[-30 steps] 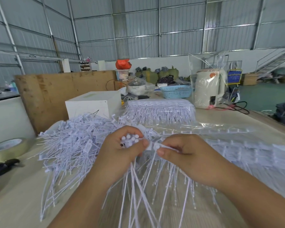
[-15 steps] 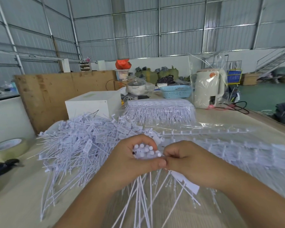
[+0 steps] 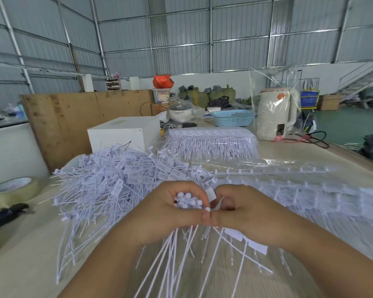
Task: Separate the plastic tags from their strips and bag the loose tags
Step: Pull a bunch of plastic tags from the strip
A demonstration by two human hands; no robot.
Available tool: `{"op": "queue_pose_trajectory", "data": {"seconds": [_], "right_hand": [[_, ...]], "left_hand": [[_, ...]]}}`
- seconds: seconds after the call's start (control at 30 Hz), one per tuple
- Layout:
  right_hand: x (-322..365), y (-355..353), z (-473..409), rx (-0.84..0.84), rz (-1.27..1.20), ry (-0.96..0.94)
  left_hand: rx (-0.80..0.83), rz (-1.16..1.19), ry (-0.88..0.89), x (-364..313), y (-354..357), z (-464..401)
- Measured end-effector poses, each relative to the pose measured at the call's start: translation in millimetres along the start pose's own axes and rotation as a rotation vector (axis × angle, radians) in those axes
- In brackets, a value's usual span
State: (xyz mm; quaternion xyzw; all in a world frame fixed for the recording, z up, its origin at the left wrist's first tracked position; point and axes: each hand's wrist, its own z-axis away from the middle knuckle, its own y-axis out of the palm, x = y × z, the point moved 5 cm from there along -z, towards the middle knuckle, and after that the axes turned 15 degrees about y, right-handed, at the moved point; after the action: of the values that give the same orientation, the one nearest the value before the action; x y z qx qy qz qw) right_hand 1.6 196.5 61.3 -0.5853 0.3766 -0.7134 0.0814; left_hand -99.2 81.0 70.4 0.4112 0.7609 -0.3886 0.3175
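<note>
Clutching a bundle of loose tags heads-up at frame centre, the left hand frees the right hand to pinch one tag off the strips on the desk, loose pile left of centre.

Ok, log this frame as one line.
stage: separating tags | left hand: grips bundle of loose tags | right hand: pinches one tag | loose pile: left on table
</note>
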Motion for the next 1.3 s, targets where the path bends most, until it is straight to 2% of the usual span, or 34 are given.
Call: {"op": "queue_pose_trajectory", "data": {"seconds": [0.17,0.3,0.47,0.6,0.67,0.87,0.93,1.13,1.23,1.3], "right_hand": [[0.8,-4.8,1.8,-0.005,-0.048,-0.002],[-3.2,-7.8,0.5,-0.042,-0.019,0.024],[-8.6,-9.2,-4.7,-0.134,-0.007,0.048],[-10.1,-2.7,-1.1,0.043,0.063,0.109],[-7.0,-1.9,1.3,0.087,0.057,0.077],[5.8,-2.4,4.9,0.047,-0.1,-0.066],[5.0,-3.6,4.2,-0.008,-0.126,-0.068],[7.6,5.3,-1.1,-0.309,-0.133,-0.033],[6.5,-13.7,-2.4,-0.525,-0.373,-0.015],[4.9,-31.3,1.2,-0.569,-0.416,-0.046]], "left_hand": [[0.119,0.021,-0.049,-2.1,4.3,2.7],[0.146,-0.022,-0.121,3.0,5.6,4.3],[0.051,-0.1,-0.09,6.2,4.7,1.1],[-0.047,-0.135,-0.05,7.9,-0.1,-0.5],[-0.098,-0.135,-0.028,8.7,-3.2,-1.1],[-0.238,0.022,0.062,3.9,-5.3,-2.4],[-0.315,0.021,0.077,2.2,-5.0,-3.3],[-0.562,-0.001,0.088,-0.3,-2.4,-5.9],[-0.685,0.057,0.049,4.0,-7.9,-3.2],[-0.741,0.116,0.007,9.0,-14.2,-0.1]]}}
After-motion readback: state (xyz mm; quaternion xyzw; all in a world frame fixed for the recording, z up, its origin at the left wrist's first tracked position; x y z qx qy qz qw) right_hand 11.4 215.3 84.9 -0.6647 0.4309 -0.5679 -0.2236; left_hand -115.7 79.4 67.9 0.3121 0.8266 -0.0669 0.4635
